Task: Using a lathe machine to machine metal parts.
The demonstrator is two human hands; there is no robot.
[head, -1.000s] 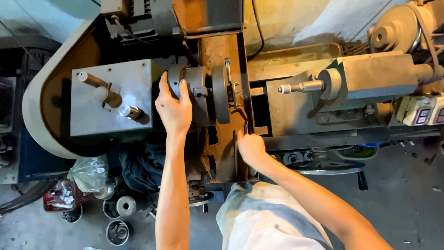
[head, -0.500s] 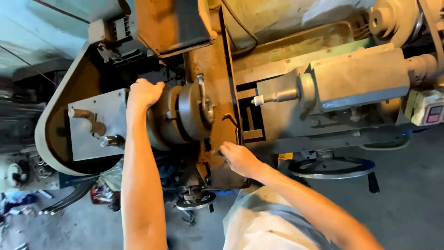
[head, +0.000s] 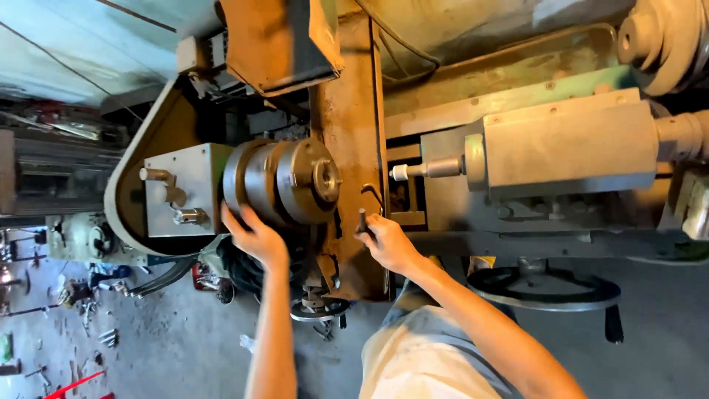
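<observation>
While the head camera looks down on the lathe, left hand (head: 257,238) lies open, fingers spread, palm flat against the lower rim of the round metal chuck (head: 284,181). Nothing gripped, just pressing on the side. Chuck sits on the grey headstock box (head: 185,188), face pointing at the tailstock (head: 561,148), well apart from it. Right hand (head: 388,242) is curled closed around a short dark handle (head: 362,219) sticking up at the rusty carriage (head: 351,133), just right of the chuck. Black handwheel (head: 543,290) lies below the right forearm.
</observation>
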